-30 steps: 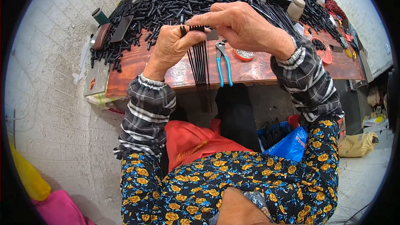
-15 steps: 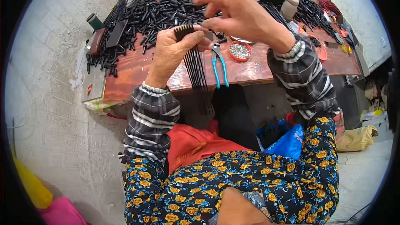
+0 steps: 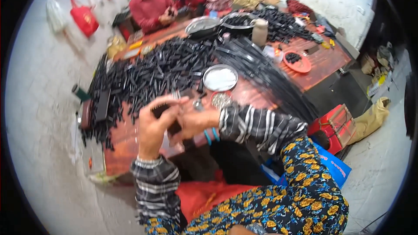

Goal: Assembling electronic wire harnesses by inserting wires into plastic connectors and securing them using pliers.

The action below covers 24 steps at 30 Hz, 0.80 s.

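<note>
My left hand (image 3: 152,126) is closed on a bundle of black strips (image 3: 161,110), whose ends show between thumb and fingers. Close against it, my right hand (image 3: 196,122) reaches across, its fingers smeared by motion at the bundle's lower part; whether they grip it I cannot tell. Just beyond the right hand lies a red dish of small metal pieces (image 3: 221,99). Blue pliers handles (image 3: 212,136) show below the right wrist, the jaws hidden.
A large heap of black pieces (image 3: 161,67) covers the table's left and middle. Behind the dish sits a round white-bottomed tray (image 3: 220,79). Long black strips (image 3: 265,72) run to the right, near a red plate (image 3: 298,62). Across the table a person in red (image 3: 150,11) sits.
The view has swung up and turned, bringing people and the far table into sight. My right hand has come down from above to beside the left hand, which still holds the strips.
</note>
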Available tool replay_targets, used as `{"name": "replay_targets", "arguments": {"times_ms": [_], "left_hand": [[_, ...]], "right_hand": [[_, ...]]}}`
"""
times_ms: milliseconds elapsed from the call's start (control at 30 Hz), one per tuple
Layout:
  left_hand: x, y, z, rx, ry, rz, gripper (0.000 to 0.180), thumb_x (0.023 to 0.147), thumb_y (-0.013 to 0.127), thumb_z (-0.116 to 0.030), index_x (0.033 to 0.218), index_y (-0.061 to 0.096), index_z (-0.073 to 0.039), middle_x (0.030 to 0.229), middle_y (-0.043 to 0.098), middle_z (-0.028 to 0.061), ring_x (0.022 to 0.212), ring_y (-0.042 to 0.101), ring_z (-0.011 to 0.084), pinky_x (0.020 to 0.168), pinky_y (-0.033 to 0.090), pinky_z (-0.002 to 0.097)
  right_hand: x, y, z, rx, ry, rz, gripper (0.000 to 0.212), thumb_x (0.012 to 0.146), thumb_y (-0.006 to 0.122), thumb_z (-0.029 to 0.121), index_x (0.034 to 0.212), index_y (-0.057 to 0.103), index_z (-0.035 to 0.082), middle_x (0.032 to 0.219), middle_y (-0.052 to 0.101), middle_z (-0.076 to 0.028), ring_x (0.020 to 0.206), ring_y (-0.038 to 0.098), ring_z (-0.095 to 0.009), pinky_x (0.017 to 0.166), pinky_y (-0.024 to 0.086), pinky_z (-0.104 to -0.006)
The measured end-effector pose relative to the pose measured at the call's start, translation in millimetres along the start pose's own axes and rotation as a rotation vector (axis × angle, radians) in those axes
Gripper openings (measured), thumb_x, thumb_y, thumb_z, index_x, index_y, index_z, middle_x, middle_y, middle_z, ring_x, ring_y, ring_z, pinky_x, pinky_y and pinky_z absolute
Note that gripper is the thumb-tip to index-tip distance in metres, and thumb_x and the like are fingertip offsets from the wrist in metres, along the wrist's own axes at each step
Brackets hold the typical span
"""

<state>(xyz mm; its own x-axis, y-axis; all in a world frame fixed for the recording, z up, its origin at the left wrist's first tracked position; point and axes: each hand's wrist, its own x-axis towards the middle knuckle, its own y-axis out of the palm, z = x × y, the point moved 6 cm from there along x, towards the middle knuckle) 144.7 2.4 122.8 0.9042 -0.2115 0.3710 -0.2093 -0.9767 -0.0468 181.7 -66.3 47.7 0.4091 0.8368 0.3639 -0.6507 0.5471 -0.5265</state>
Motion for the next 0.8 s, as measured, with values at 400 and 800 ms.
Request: {"name": "replay_targets", "arguments": {"times_ms": [400,800], "left_hand": [[-30.9,-23.0,189.9,1.228,0.346,0.042,0.059,0.084,0.059,-0.026,0.139,0.043,-0.009,0.146,0.035,0.0179,0.137,0.028,0.0375,0.111,0.025,0.0490],[-12.9,-8.3,147.4,1.298,0.200,-0.033,0.058,0.086,0.056,-0.021,0.137,0.039,0.001,0.145,0.032,0.0214,0.138,0.026,0.0363,0.113,0.016,0.0526]], "right_hand": [[-2.2,27.3,15.2,-0.013,-0.103,0.236,0.040,0.080,0.071,0.030,0.100,0.059,-0.002,0.095,0.063,-0.020,0.093,0.061,-0.032,0.081,0.047,-0.0392],[-33.6,53.1,65.4,-0.504,-0.460,0.334,0.018,0.076,0.061,0.020,0.076,0.054,0.003,0.079,0.052,-0.009,0.072,0.059,-0.025,0.058,0.048,-0.0381]]}}
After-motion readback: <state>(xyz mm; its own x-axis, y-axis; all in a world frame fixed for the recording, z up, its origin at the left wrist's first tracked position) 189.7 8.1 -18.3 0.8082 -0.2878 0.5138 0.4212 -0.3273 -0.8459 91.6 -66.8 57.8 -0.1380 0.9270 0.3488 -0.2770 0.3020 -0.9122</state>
